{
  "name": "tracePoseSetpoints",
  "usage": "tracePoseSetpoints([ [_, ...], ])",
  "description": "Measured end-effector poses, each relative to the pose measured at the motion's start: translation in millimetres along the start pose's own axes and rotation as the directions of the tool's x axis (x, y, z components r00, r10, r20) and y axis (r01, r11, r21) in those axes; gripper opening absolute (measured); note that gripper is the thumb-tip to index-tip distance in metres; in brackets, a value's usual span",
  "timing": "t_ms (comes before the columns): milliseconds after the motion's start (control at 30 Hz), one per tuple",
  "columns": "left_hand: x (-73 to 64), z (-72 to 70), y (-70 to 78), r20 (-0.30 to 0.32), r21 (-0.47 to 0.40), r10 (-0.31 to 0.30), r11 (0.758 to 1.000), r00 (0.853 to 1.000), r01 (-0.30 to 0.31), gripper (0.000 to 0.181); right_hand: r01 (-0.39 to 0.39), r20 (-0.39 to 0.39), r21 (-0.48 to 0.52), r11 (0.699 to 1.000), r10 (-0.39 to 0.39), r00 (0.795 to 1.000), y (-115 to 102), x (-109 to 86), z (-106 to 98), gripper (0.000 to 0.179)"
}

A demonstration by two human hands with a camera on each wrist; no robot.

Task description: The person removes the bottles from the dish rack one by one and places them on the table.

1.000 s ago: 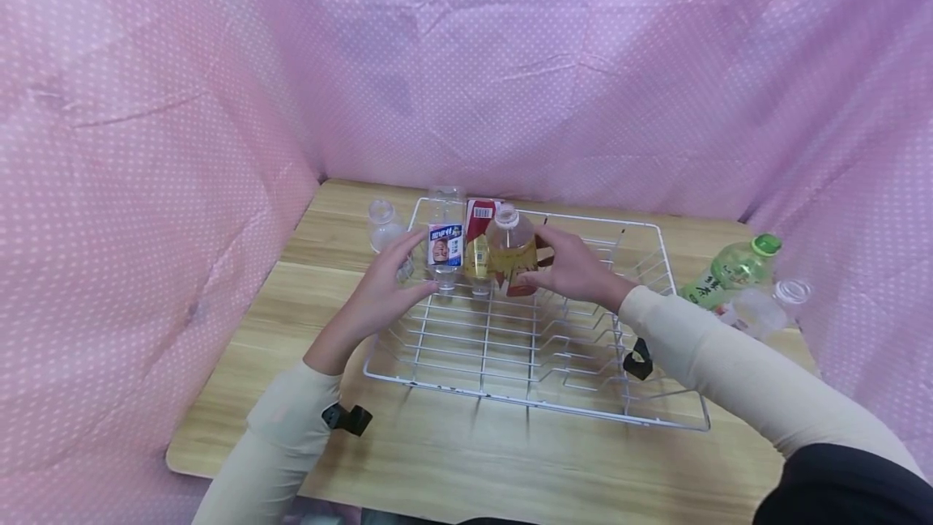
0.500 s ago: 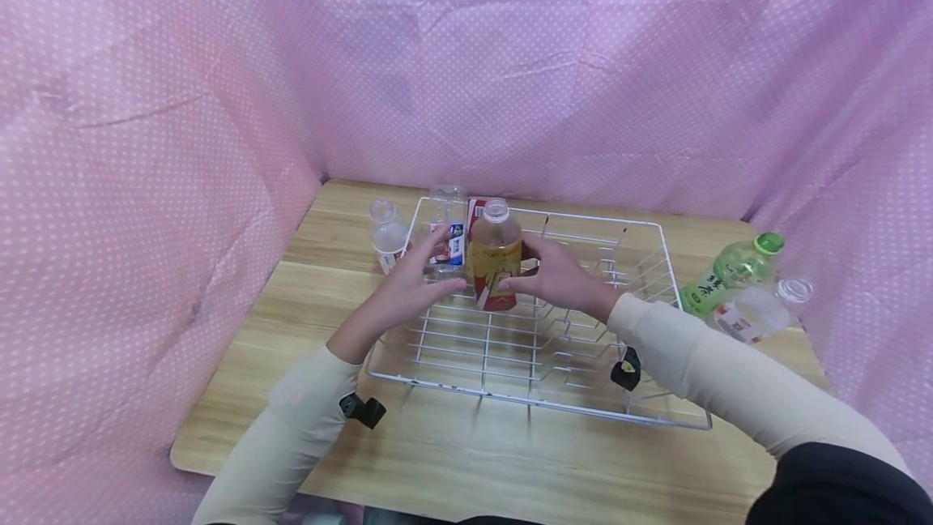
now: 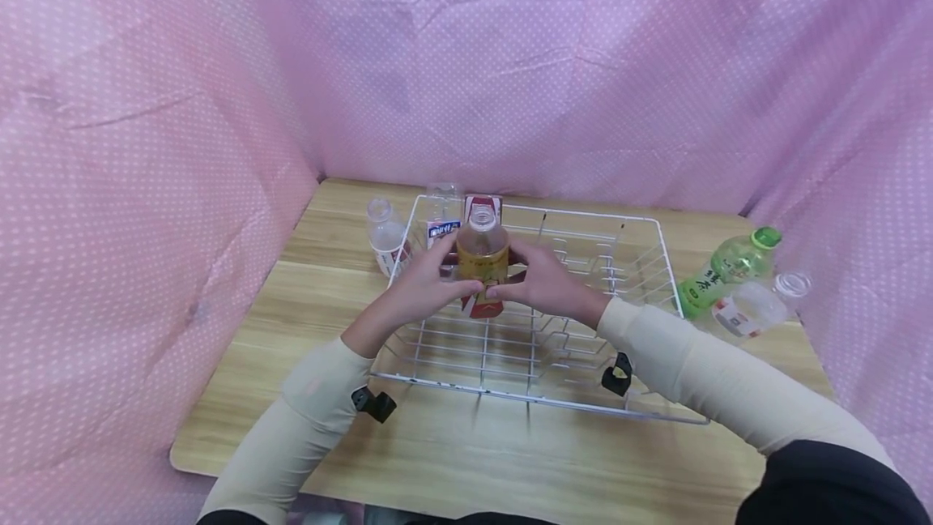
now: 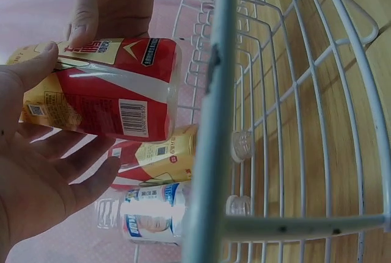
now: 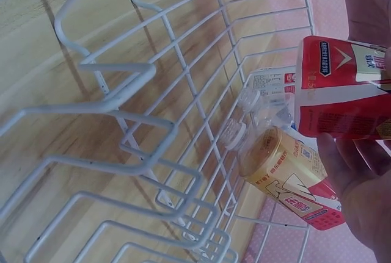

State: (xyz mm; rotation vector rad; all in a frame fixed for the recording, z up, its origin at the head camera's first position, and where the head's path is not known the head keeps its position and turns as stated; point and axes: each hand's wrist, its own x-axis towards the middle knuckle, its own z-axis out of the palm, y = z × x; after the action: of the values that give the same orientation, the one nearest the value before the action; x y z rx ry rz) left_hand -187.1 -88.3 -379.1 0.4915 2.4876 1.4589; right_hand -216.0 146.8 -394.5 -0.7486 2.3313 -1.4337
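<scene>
In the head view, a clear plastic bottle (image 3: pixel 483 266) with a yellow and red label stands upright in the air above a white wire dish rack (image 3: pixel 543 405). My left hand (image 3: pixel 423 286) grips its left side, and my right hand (image 3: pixel 543 278) holds the right side. Both thumbs lie across its front. The bottle's neck is uncapped. Behind it, a similar red and yellow bottle (image 4: pixel 165 156) stands neck down in the rack. Beside that one is a clear bottle (image 3: pixel 443 229) with a blue and white label, also inverted. My hands partly cover both in the head view.
Left of the rack, a clear bottle (image 3: pixel 386 237) stands on the wooden table (image 3: pixel 466 460). At the right lie a green bottle (image 3: pixel 729 270) with a green cap and a clear uncapped bottle (image 3: pixel 754 306). Pink dotted cloth (image 3: pixel 525 87) surrounds the table.
My right hand has brought the bottle left and nearer to me. The left hand has moved right from beside the blue-labelled bottle and now grips the held bottle too.
</scene>
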Motion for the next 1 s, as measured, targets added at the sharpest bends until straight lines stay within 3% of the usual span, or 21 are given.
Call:
tracePoseSetpoints([
  [433,-8.6,-6.3,-5.0,-0.056,0.0,0.021,1.0,0.998,-0.021,0.081,0.046,0.027,-0.043,0.998,-0.045,0.999,3.4,5.5,6.8,0.068],
  [633,-19.1,-21.8,-10.2,-0.106,-0.023,-0.024,1.0,0.994,0.021,0.081,0.018,0.007,-0.052,0.998,-0.018,1.0,9.9,3.3,2.9,0.077],
  [833,-28.0,-39.3,-16.1,-0.175,-0.011,0.003,1.0,0.985,-0.005,0.073,0.004,-0.002,-0.049,0.999,-0.004,1.0,14.3,1.1,-2.8,0.077],
  [1000,-31.3,-48.0,-18.4,-0.191,-0.017,-0.002,1.0,0.982,-0.002,0.073,0.017,0.004,-0.041,0.999,-0.017,1.0,14.3,1.7,-3.8,0.075],
])
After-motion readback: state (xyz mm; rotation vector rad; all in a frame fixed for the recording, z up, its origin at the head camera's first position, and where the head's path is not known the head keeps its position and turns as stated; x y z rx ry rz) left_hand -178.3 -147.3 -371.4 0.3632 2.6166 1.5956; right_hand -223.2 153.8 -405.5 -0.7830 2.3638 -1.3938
